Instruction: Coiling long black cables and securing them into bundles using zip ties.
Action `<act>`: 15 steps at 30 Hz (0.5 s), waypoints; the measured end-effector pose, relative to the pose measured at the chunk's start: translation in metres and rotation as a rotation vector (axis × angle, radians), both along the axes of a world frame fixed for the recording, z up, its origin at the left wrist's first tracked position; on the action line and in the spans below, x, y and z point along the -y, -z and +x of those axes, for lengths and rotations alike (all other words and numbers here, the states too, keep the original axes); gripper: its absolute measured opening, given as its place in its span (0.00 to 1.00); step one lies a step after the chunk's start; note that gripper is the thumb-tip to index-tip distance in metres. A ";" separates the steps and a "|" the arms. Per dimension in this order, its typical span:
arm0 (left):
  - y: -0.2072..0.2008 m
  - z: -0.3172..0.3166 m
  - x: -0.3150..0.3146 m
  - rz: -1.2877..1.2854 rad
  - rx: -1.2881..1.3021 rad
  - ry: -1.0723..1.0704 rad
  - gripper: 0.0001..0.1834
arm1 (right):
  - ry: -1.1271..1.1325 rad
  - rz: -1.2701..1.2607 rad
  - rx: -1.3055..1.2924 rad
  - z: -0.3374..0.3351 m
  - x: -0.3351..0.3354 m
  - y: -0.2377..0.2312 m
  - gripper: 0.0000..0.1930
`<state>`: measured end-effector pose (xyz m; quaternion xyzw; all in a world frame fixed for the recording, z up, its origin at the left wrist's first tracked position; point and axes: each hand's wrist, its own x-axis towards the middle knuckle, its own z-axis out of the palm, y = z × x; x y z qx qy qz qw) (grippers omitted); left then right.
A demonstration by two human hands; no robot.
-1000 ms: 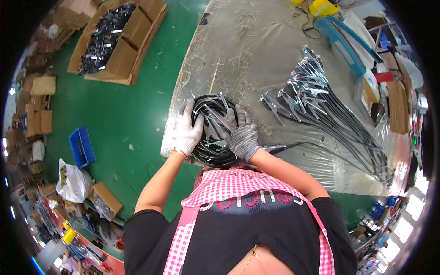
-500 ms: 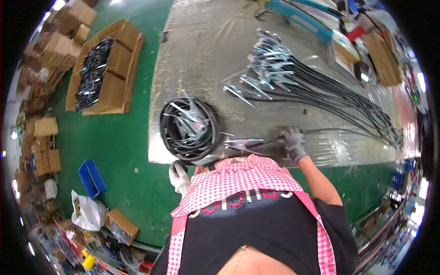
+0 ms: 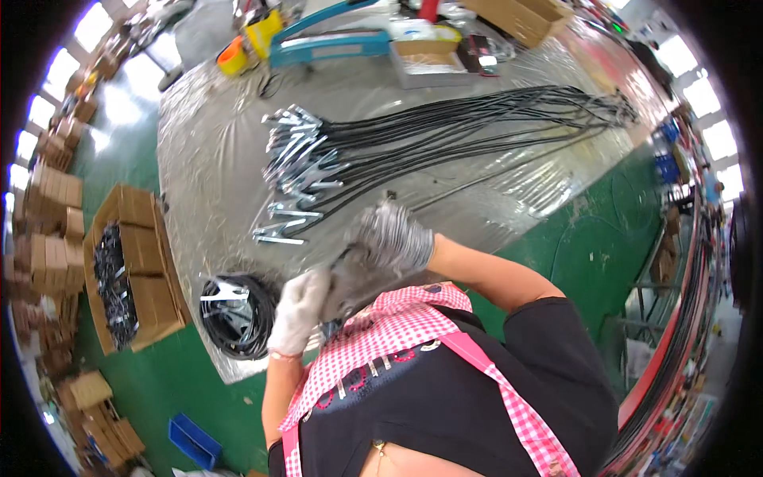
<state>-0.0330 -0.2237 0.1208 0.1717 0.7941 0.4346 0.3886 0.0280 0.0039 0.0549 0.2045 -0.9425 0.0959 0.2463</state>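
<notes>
In a pale glove, my left hand (image 3: pixel 298 310) is closed in front of the apron, beside the table's near edge. What its fingers grip is blurred; a dark, greyish piece shows between the two hands. My right hand (image 3: pixel 393 238), in a grey striped glove, is closed around a black cable (image 3: pixel 493 176) that runs off to the right across the table. To the left of my left hand lies a coil of black cable (image 3: pixel 266 314) with metal clamps (image 3: pixel 226 294) inside it. Beyond my right hand is a pile of silver clamps (image 3: pixel 306 163) attached to long black cables (image 3: pixel 445 111).
The table (image 3: pixel 214 175) is covered in clear plastic film. At its back are a blue tool frame (image 3: pixel 330 52), an orange tape roll (image 3: pixel 232 57), a shallow box (image 3: pixel 429 67) and a cardboard box (image 3: pixel 520 20). A carton of black parts (image 3: pixel 147 246) and a blue bin (image 3: pixel 195 440) stand on the floor at left.
My view has turned and shifted right. My left hand has risen from beside the apron to the table edge, and my right hand has come close to it. The single clamp no longer lies plainly before me.
</notes>
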 end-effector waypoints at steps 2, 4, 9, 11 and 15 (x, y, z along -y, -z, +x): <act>-0.010 -0.009 0.012 0.210 0.086 -0.301 0.16 | 0.226 -0.481 0.511 0.013 -0.052 0.033 0.08; -0.014 -0.031 0.034 0.385 0.013 -0.590 0.20 | 0.524 0.028 0.657 0.042 -0.118 0.058 0.08; -0.019 -0.053 0.048 0.473 -0.141 -0.802 0.25 | 0.475 0.271 0.347 0.110 -0.172 0.128 0.11; -0.025 -0.044 0.020 0.224 -0.271 -0.556 0.20 | 0.101 -0.145 0.008 0.075 -0.113 0.105 0.13; 0.039 -0.028 0.008 -0.202 -0.649 0.417 0.22 | -0.170 -0.201 -0.115 -0.007 0.015 -0.038 0.06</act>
